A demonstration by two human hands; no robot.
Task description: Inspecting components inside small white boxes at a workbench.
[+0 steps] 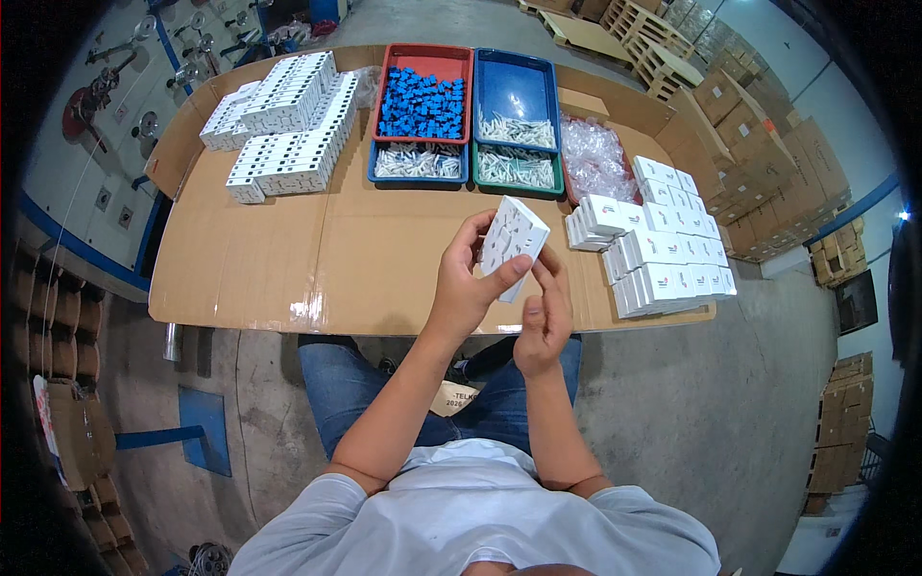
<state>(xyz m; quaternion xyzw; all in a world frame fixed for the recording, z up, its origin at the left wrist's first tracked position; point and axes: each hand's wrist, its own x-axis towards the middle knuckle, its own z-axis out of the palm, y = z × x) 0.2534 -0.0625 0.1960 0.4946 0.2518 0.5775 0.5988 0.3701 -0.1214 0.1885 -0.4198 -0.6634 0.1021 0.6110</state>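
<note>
A flat white plastic case (pixel 514 238) with small openings on its face stands tilted above the near half of the cardboard-covered table. My left hand (pixel 468 278) grips it, with the thumb across the face and the fingers around the far edge. Just right of the case is my right hand (pixel 545 322), its thumb and fingers apart. Its upper fingertips reach the case's right edge; whether they touch it I cannot tell.
Stacked white cases (pixel 288 125) stand at the far left, white boxes (pixel 663 245) at the right. Between them are a red tray (pixel 471 91) of blue pieces, a blue bin (pixel 514 82), a green bin (pixel 557 182) and another blue bin (pixel 373 173) with small white pieces, and clear plastic bags (pixel 595 158).
</note>
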